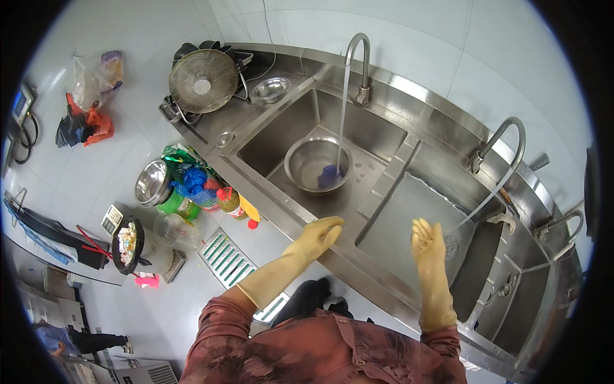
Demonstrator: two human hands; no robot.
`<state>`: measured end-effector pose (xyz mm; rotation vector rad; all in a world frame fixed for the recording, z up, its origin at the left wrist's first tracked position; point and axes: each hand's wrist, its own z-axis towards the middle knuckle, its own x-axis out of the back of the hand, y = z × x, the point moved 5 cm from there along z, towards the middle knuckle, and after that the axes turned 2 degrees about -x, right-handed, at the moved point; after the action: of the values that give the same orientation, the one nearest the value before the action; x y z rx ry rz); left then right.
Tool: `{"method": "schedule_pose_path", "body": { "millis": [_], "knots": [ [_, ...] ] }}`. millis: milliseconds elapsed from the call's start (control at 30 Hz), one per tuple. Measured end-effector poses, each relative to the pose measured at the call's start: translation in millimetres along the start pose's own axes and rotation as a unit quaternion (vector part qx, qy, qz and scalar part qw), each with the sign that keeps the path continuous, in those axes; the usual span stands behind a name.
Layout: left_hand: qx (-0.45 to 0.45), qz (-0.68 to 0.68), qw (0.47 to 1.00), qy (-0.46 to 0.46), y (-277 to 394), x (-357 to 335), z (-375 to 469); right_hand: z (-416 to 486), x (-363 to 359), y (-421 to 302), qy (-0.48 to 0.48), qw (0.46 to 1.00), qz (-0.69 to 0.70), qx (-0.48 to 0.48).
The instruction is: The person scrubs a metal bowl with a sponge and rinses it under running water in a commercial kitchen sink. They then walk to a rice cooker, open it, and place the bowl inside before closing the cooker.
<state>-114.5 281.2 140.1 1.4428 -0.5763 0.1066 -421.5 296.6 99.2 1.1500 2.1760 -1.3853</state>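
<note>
My left hand (320,235), in a long yellow rubber glove, is over the front rim of the steel sink unit; its fingers are together and no object shows in it. Above the right-hand basin, my right hand (426,242) wears a matching glove, its fingers curled in with nothing visible between them. Water (395,225) fills much of that basin, and a stream from the right faucet (515,139) runs into it. In the middle basin (273,149) stands a steel bowl (300,165) with a purple-blue cloth (329,176) inside. The left faucet (367,72) pours into this bowl.
A round wire strainer (204,81) and a small steel bowl (271,89) stand on the left counter. Bottles (231,201), a full waste bin (128,242) and a floor drain grate (228,257) are at left. Another person (76,340) is far off at lower left.
</note>
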Motion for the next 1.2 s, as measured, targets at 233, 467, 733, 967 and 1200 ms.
{"method": "schedule_pose_path", "body": {
  "millis": [233,467,733,967,1200],
  "knots": [
    [-0.007,-0.002,1.000,0.023,-30,43,23,63,-103,22,-0.084,0.992,-0.094,-0.029],
    [0.027,-0.004,0.998,0.056,-106,120,92,189,-198,16,-0.115,0.974,-0.192,0.021],
    [0.205,0.040,0.976,0.058,-243,188,197,341,-303,24,-0.083,0.944,-0.308,0.084],
    [0.373,0.068,0.923,-0.067,-320,165,254,384,-319,10,-0.120,0.914,-0.362,0.139],
    [0.317,0.068,0.946,-0.018,-312,149,259,358,-234,118,-0.166,0.876,-0.445,-0.079]
  ]
}}
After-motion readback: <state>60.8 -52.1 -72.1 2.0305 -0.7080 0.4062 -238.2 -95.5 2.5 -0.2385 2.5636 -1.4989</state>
